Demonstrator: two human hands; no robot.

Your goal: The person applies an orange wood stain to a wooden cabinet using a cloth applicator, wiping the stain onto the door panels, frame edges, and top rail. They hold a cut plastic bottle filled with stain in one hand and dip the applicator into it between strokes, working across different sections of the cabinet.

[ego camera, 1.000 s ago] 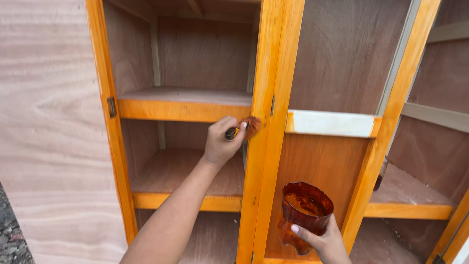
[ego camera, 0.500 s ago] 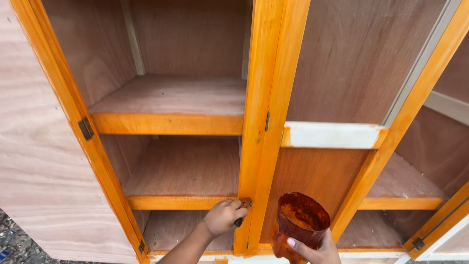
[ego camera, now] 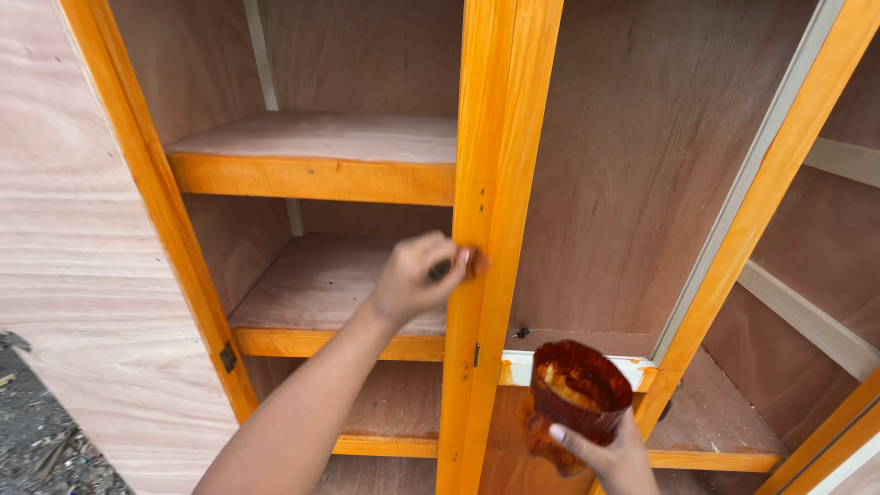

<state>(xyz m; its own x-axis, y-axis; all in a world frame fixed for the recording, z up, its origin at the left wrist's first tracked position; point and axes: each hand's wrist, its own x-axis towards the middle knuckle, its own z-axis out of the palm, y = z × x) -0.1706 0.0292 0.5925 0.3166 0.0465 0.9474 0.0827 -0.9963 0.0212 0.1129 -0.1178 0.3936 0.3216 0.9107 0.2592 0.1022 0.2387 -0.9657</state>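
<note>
A tall plywood cabinet (ego camera: 367,64) with bare reddish-brown panels and glossy orange-varnished frame edges fills the view. Its pale, unvarnished plywood outer side (ego camera: 64,275) takes up the left, with a small dark hinge (ego camera: 226,357) fixed on the orange left post (ego camera: 147,183) near the bottom. An orange centre upright (ego camera: 500,183) runs from top to bottom and splits the cabinet into a left bay and a right bay. In the left bay sit an upper shelf (ego camera: 321,156) and a lower shelf (ego camera: 321,293), each with an orange front lip. In the right bay a short cross rail (ego camera: 573,367) is mostly pale and unpainted, with orange at its left end. Further right, an open door frame (ego camera: 779,174) leans across, orange with a pale inner strip.

The left hand (ego camera: 412,280) reaches in from the near bottom, fingers curled shut around a small dark-handled brush (ego camera: 456,266), whose reddish-stained tip touches the left edge of the centre upright, level with the lower shelf. The right hand (ego camera: 610,449), at the near bottom right, grips from below a cut-off, stain-coated reddish-brown plastic cup (ego camera: 573,399) holding orange-brown varnish, held upright in front of the cross rail.

At the far bottom left a strip of dark gravelly ground (ego camera: 37,440) shows.
</note>
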